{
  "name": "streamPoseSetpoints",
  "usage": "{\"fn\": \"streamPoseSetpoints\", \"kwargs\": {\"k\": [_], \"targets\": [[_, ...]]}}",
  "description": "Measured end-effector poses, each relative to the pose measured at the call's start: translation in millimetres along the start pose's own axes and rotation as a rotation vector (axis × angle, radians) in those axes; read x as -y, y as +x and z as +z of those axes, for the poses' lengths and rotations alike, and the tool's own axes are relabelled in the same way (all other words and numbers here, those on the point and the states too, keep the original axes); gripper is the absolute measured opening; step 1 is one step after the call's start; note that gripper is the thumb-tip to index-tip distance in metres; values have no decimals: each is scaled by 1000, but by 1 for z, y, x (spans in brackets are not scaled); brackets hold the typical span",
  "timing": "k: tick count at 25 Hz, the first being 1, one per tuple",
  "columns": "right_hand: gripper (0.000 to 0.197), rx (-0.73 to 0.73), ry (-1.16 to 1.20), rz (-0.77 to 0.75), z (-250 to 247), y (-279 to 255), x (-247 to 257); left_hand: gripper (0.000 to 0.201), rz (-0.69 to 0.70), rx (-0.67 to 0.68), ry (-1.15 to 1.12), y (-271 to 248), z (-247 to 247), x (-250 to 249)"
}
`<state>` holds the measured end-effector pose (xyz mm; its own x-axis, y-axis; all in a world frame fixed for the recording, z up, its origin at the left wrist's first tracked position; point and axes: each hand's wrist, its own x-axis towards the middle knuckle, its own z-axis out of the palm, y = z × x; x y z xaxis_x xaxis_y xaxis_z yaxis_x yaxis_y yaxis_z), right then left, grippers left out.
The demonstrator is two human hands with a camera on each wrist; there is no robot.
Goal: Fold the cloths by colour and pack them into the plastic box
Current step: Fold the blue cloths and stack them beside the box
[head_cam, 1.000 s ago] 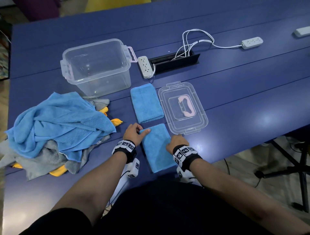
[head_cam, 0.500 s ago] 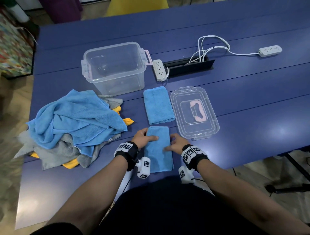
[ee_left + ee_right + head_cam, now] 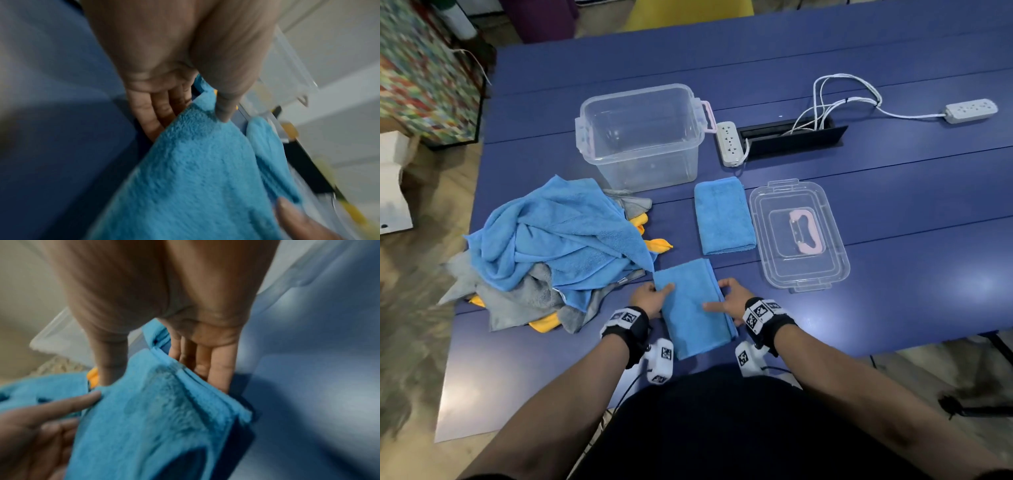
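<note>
A folded blue cloth (image 3: 691, 308) lies at the table's near edge between my hands. My left hand (image 3: 652, 298) holds its left edge, thumb on top and fingers slid underneath (image 3: 156, 128). On the other side my right hand (image 3: 732, 298) pinches the right edge the same way, fingers under the layered fold (image 3: 216, 378). A second folded blue cloth (image 3: 724, 216) rests just beyond. The clear plastic box (image 3: 647, 168) stands open and empty at the back. A heap of blue, grey and yellow cloths (image 3: 558, 240) lies to the left.
The box's clear lid (image 3: 760, 240), with a pink handle, lies flat to the right of the folded cloths. A white power strip (image 3: 730, 144) and a black cable hatch (image 3: 794, 137) sit behind it; another strip (image 3: 971, 110) lies far right.
Both hands went from pressing flat on the folded cloth to gripping its side edges with fingers underneath. The head view swung, so everything sits further right in the frame.
</note>
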<state>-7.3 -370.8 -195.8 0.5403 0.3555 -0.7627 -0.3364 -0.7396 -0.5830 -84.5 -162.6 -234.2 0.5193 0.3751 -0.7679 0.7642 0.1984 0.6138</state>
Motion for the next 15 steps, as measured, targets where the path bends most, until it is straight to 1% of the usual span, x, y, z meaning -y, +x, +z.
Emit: {"fn": "streamPoseSetpoints", "kwargs": {"k": [1,2,3,4,5,6,7,8,10,11,13,14,15], "targets": [[65,-9,-70,-26,1,0,-2,58,13,27,52,3,0,8],[57,-16,-84,-43,2,1,-4,50,39,66,80,-5,2,8],[49,-14,-55,-66,3,2,-3,38,73,89,56,-13,5,6],[40,-6,1,-100,2,1,0,32,105,105,-6,-21,7,1],[34,-7,48,-142,0,2,5,31,154,123,-98,-25,9,-5],[31,-40,73,-194,-4,3,11,33,205,121,-195,-29,9,-16],[30,-94,92,-242,-10,5,18,34,271,121,-267,-30,11,-29],[30,-145,131,-279,-20,8,27,37,329,117,-292,-26,14,-44],[28,-251,254,-293,-43,20,43,53,382,105,-254,-14,24,-81],[28,-306,327,-279,-57,28,51,56,381,109,-206,-6,30,-100],[31,-403,412,-224,-83,47,61,43,340,152,-109,10,47,-133],[33,-434,408,-203,-93,54,66,39,323,179,-62,19,55,-145],[33,-457,395,-194,-102,61,70,41,322,186,-18,32,62,-155]]}}
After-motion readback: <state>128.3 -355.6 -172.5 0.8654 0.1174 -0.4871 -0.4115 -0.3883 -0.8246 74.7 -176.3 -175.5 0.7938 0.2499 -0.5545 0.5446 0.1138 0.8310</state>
